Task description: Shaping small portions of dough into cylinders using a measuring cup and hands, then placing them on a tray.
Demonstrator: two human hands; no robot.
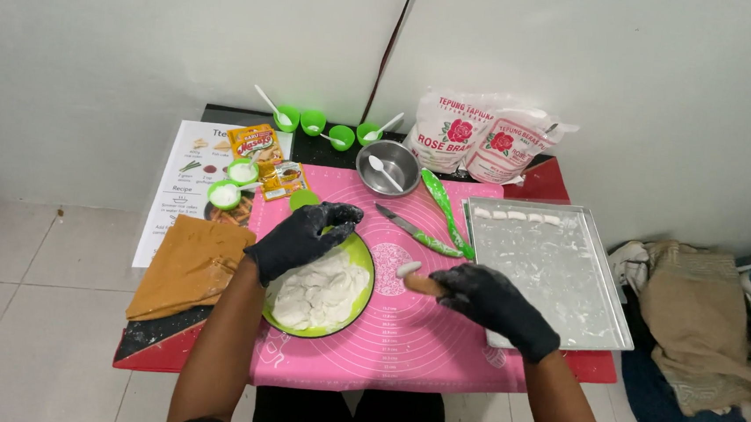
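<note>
Both my hands wear black gloves dusted with flour. My left hand (303,237) rests curled on the far rim of a green bowl (360,302) filled with white dough (321,291). Fingers of my right hand (492,303) press on a short wooden roller (426,285) with a small white dough piece (408,269) at its left end. Both lie on a pink silicone mat (401,345). A metal tray (556,276) just right of my right hand is floured and carries a row of small white dough pieces (516,216) along its far edge.
Behind the mat stand a steel bowl with a white spoon (387,168), two white flour bags (482,139), several small green cups (324,126), seasoning packets (257,144) and a recipe sheet (179,180). A knife (409,231) and green tongs (446,211) lie on the mat. A brown cloth (187,264) lies left; clothes are heaped at right.
</note>
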